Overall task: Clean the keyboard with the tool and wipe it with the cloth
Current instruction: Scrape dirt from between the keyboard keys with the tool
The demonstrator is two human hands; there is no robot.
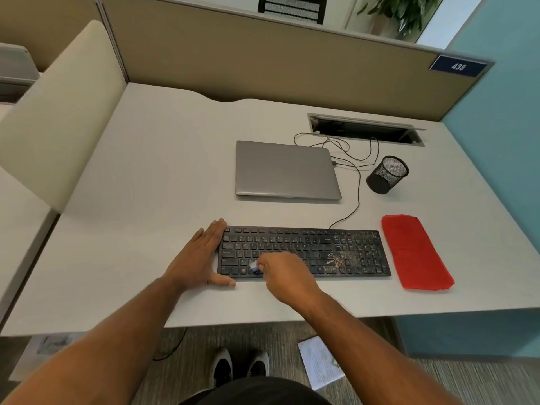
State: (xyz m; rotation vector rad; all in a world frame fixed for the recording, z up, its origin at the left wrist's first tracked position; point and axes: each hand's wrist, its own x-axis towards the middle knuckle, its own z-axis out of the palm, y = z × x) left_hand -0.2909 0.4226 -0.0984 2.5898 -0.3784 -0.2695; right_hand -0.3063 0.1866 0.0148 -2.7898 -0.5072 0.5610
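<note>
Head view: brushing step. Advice: sweep toward the crumb patch at the keyboard's (304,251) right, short strokes, board braced. Right hand (285,276) grip pinches the small tool (253,267) over the lower-left keys. Left hand (201,255) lies flat, fingers spread, against the left edge. Cloth (415,252) waits on the surface (146,185), just right.

The light over my desk (152,176) is bright, even and soft, with no glare on its pale top. My hands throw only faint, blurred shadows. Daylight glows at the upper right behind the plant (406,10). The wide lens bends the partition (263,62) and desk edges into curves. The whole picture is slightly soft, and my right hand (285,277) is smeared by motion.
</note>
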